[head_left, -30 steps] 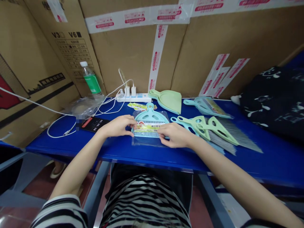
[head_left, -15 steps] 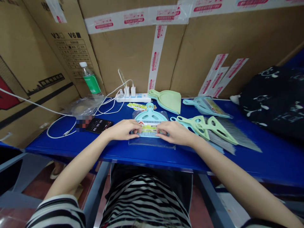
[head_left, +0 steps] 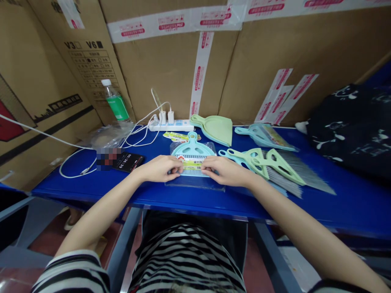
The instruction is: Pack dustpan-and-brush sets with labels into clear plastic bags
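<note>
glossy plastic bag (head_left: 195,184) (clear), matt cardboard boxes (head_left: 171,69)

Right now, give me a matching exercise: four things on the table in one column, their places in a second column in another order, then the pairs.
Things:
1. bottle
2. green dustpan
3. phone
4. blue brush

Places:
A. under both hands, in a clear bag
B. far left, upright against the cardboard
C. flat, just left of the left hand
D. behind the bagged brush, right of the power strip

Pairs: 1-B, 2-D, 3-C, 4-A
</note>
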